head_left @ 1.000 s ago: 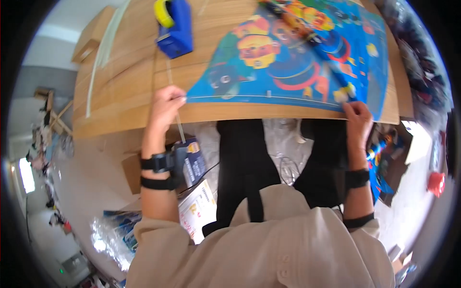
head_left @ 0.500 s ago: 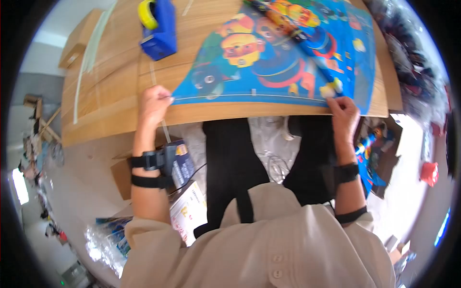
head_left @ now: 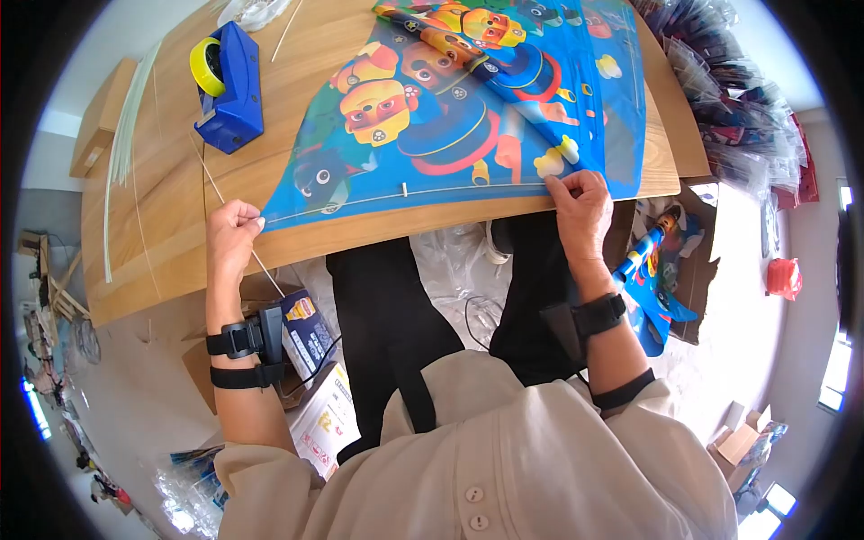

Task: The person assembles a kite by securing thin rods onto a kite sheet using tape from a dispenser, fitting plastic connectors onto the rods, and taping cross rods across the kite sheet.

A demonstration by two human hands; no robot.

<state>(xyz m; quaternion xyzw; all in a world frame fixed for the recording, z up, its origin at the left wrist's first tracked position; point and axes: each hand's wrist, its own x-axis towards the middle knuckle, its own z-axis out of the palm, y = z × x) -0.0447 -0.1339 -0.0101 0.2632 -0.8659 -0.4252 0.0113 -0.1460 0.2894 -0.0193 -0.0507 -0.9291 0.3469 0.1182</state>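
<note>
Blue printed sheet lies on the near part of the wooden table, its front edge running along the table's front and its left end drawn to a pointed corner. As far as the work can be judged from how things lie, that front edge is already pulled nearly straight, with a thin white line along it and a small white tab near the middle; whether the line is a rod in a hem or a strip laid on top, I cannot tell. Not yet flat is the upper right half, where a folded band slants across the print and layers overlap. The left hand pinches the pointed corner, thumb and fingertip closed together with no visible gap. The right hand has thumb and forefinger closed on the front edge towards its right end, the other fingers curled in; whether it also grips the white line is hidden. Just past the left hand, a thin pale stick slants over the table's edge. Further out stand a blue tape dispenser with a yellow roll, and a bundle of pale strips. Beyond the table's right side is an open carton, with clear-wrapped packets heaped above it in view.
</note>
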